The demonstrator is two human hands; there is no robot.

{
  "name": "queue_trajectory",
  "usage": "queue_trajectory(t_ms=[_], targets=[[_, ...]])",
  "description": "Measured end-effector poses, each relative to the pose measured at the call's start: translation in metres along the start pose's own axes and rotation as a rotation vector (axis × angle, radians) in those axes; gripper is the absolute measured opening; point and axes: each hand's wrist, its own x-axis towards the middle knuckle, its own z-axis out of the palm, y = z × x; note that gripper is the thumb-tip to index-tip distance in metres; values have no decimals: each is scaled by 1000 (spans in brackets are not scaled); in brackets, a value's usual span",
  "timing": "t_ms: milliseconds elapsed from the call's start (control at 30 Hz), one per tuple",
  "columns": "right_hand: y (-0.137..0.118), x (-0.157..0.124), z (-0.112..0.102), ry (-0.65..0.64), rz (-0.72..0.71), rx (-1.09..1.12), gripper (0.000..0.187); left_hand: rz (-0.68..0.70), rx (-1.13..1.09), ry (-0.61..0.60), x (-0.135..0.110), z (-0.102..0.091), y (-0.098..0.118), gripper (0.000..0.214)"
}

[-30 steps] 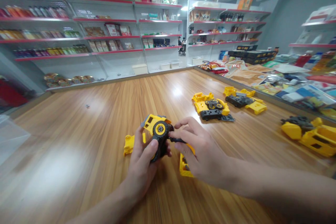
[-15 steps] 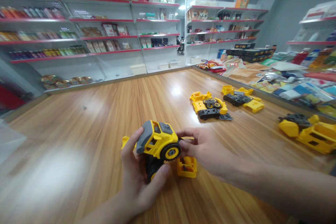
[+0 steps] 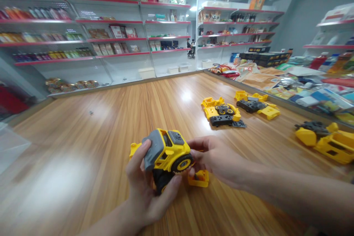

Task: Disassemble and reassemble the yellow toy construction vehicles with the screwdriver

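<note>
My left hand point(image 3: 146, 188) grips a yellow toy truck point(image 3: 167, 153) with a grey roof and black wheels, held just above the wooden table point(image 3: 110, 125). Its thumb rests on the grey roof and its fingers wrap underneath. My right hand point(image 3: 218, 158) comes in from the right, its fingers closed against the truck's yellow-hubbed wheel. A loose yellow part point(image 3: 199, 179) lies on the table below my right hand. Another yellow piece point(image 3: 134, 149) peeks out behind my left thumb.
Three heaps of yellow and black toy parts lie on the table: one mid-right point(image 3: 222, 112), one beyond it point(image 3: 256, 104), one at the far right point(image 3: 329, 140). Packaged goods point(image 3: 298, 81) line the right edge. Red-edged shop shelves point(image 3: 83, 40) stand behind.
I have turned the truck from wheel-side up to roof up and lifted it slightly. My right hand stays at the wheel. The loose yellow part now shows on the table.
</note>
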Motion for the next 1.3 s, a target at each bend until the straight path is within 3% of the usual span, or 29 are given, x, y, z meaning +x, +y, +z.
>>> queue_trajectory(t_ms=[67,167,300,367,533,633,733,900,1033,1300], targets=[[1,2,-2,-13,38,-37,12,-61,-38,2,2,0,1,92],[3,4,-4,9,87,-111,28,-162,-59,20,5,2,2,87],[5,1,-3,-38,83,-163,6,-323,-27,-4,9,7,0,81],[5,0,-2,-42,71,-156,15,-378,-24,-13,10,8,-1,78],[5,3,-5,21,99,-185,5,-429,-12,-3,11,8,-3,76],[5,7,-10,-21,120,-223,27,-414,-5,4,10,6,-2,76],[6,10,-13,-21,88,-249,34,-435,-21,-19,9,4,-2,76],[5,7,-10,18,-10,-334,14,-590,-55,9,11,2,-2,70],[5,3,-7,-40,-25,-372,21,-665,-83,34,15,1,-1,59],[6,4,-6,-49,-25,-343,21,-664,-158,89,11,-2,-5,32]])
